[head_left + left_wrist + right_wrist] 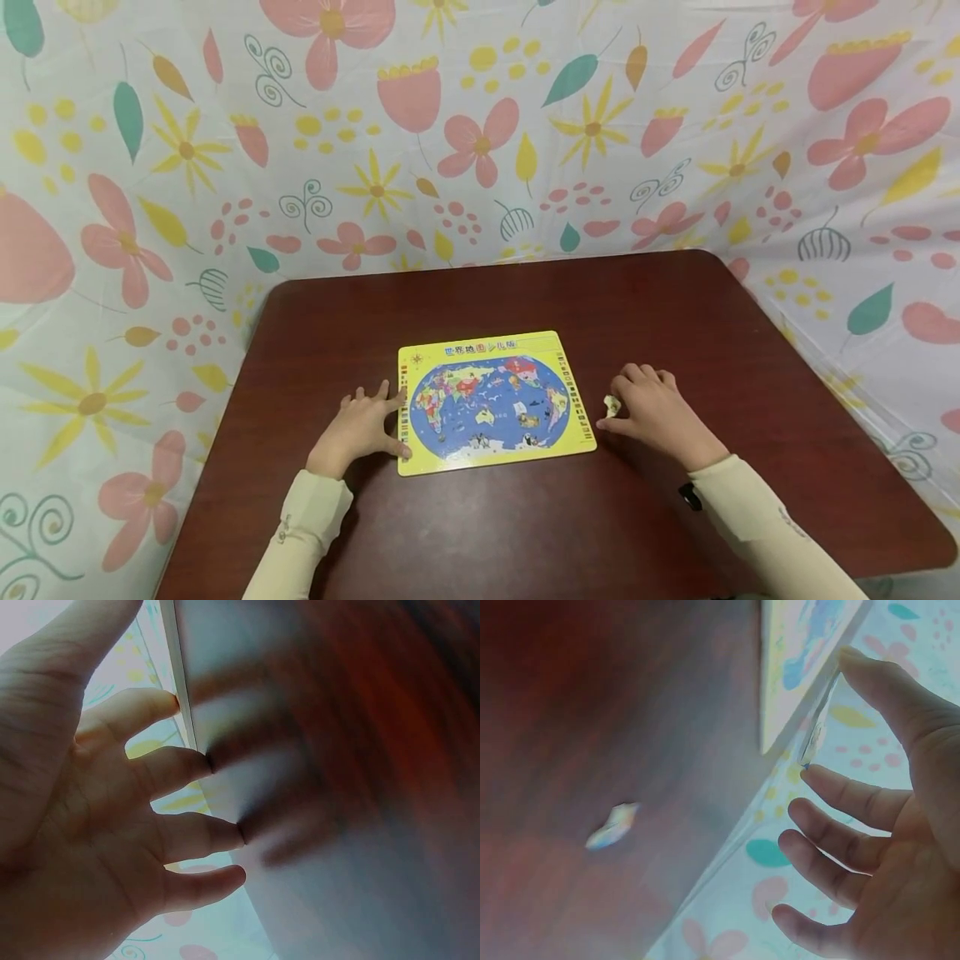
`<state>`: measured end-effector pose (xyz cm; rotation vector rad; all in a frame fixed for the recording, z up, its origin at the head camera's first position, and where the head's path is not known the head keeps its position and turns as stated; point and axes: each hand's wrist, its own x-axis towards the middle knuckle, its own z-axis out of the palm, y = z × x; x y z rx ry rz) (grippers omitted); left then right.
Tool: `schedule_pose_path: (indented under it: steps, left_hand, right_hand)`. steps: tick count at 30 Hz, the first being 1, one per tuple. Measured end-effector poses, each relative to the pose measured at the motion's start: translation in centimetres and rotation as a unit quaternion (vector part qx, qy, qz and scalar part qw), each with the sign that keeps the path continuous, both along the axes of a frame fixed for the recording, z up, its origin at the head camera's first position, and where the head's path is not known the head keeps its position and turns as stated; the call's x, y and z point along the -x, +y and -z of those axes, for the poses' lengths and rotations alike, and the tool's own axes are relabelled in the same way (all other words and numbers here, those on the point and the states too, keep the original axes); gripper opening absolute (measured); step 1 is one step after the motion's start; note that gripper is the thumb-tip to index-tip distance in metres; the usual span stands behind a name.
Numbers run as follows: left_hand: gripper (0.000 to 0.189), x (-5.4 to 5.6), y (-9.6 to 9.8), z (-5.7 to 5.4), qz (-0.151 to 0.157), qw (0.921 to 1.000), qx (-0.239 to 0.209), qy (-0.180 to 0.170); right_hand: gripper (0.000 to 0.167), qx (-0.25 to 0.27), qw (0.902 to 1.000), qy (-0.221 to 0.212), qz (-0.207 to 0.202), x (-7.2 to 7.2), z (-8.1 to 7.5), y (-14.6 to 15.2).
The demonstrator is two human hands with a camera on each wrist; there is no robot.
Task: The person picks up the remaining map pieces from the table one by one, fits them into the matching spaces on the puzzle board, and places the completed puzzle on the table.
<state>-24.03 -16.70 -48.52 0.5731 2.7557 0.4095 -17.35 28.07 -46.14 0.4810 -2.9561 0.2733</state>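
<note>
A yellow-bordered world map puzzle board [573,417] lies flat near the middle of the table. My left hand [362,429] is at its left edge, fingers spread, with the thumb by the near left corner. In the left wrist view the left hand [112,802] shows its fingers apart and nothing in the palm. Just off the board's right edge, my right hand [656,412] pinches a small pale puzzle piece [612,406] between thumb and index finger. That piece [815,739] appears edge-on in the right wrist view, the other fingers of the right hand [900,847] loosely bent.
Another small puzzle piece [613,826] lies on the table in the right wrist view. The dark red-brown table [480,542] has rounded corners, and a flower-patterned curtain [480,142] hangs behind it and at both sides.
</note>
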Motion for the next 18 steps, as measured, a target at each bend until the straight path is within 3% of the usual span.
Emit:
schedule_pose_path:
  steps: [8,18]
  left_hand:
    - [0.103,0.0,-0.1,0.2,0.001,1.0000,0.001,0.003]
    - [0.104,0.0,0.0,0.0,-0.005,1.0000,-0.002,0.002]
  right_hand:
    - [0.043,-0.012,0.9988,-0.018,-0.045,2.6,0.4,-3.0]
    - [0.044,-0.021,0.9955,-0.057,-0.073,4.6,1.4,-4.7]
